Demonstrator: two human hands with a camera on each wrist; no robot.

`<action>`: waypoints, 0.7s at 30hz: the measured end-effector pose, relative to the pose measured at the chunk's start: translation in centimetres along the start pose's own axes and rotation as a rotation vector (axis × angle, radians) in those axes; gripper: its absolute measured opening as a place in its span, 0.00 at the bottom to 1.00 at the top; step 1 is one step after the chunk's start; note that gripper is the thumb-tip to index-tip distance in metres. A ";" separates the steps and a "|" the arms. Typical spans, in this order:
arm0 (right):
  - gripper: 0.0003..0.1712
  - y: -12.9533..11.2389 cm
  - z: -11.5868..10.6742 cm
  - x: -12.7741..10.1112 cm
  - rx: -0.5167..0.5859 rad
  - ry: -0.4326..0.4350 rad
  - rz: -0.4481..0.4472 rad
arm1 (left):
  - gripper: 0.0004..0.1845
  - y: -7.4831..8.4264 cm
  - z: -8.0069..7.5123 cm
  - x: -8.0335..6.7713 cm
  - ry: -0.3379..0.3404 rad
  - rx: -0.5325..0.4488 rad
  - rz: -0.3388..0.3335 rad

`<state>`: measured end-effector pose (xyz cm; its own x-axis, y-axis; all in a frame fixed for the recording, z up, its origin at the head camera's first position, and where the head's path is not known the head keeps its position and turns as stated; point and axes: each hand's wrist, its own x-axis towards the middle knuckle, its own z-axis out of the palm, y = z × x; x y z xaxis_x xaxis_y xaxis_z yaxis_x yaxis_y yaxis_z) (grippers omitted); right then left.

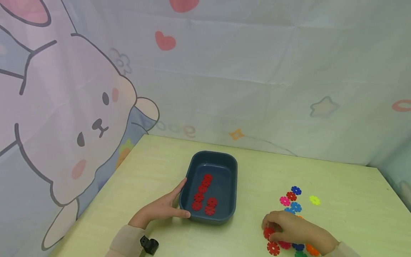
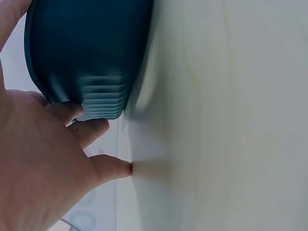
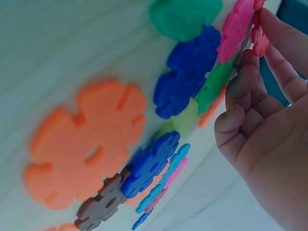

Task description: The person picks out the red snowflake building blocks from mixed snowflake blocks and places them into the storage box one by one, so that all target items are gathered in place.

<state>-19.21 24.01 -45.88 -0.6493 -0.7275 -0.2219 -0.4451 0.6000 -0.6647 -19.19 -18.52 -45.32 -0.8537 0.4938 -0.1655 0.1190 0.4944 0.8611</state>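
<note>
A dark blue-grey plastic tray [image 1: 226, 185] stands on the table with several red interlocking flower discs [image 1: 198, 196] lying inside. My left hand [image 1: 162, 207] rests against its left side, thumb at the near corner and fingers spread along the wall. From the left wrist view, that hand's fingers [image 2: 89, 132] look fairly straight beside the ribbed end of the tray [image 2: 91, 43]. Over the pile at the right, my right hand [image 1: 293, 226] pinches a red flower disc [image 1: 268, 233] between thumb and forefinger. Another red disc [image 1: 273, 248] lies just below it in the head view.
Loose flower discs in mixed colours lie around and under my right hand, among them a large orange one [image 3: 86, 144], a dark blue one [image 3: 187, 72] and a green one [image 3: 185, 17]. A yellow disc [image 1: 314, 200] sits apart. Behind the table [image 1: 257, 164] hangs a printed cloth [image 1: 237, 71].
</note>
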 end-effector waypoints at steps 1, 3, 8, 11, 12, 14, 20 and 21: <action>0.09 0.0 0.0 0.0 0.001 0.003 -0.007 | 0.59 0.0 0.0 0.0 -0.001 -0.001 0.002; 0.08 0.0 0.0 0.0 -0.001 0.009 -0.016 | 0.59 0.0 0.0 0.0 -0.003 -0.002 0.004; 0.10 0.1 -0.1 0.2 -0.012 0.010 0.008 | 0.59 0.0 0.0 0.0 0.000 0.002 0.004; 0.11 0.2 -0.1 0.2 -0.028 0.007 0.019 | 0.59 0.0 0.0 0.0 0.002 0.006 0.002; 0.11 0.2 -0.1 0.2 -0.031 0.006 0.018 | 0.59 0.0 0.0 0.0 0.002 0.007 0.001; 0.11 0.3 -0.1 0.2 -0.038 0.005 0.011 | 0.59 0.0 0.0 0.0 0.002 0.008 0.000; 0.11 0.2 -0.2 0.0 -0.047 -0.004 -0.020 | 0.59 0.0 0.0 0.0 -0.001 -0.002 -0.005; 0.12 0.2 -0.2 -0.1 -0.050 -0.006 -0.022 | 0.59 0.0 0.0 0.0 -0.002 -0.004 -0.007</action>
<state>-19.41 24.24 -45.84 -0.6351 -0.7427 -0.2119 -0.4899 0.5995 -0.6329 -19.17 -18.48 -45.30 -0.8535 0.4919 -0.1722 0.1112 0.4947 0.8619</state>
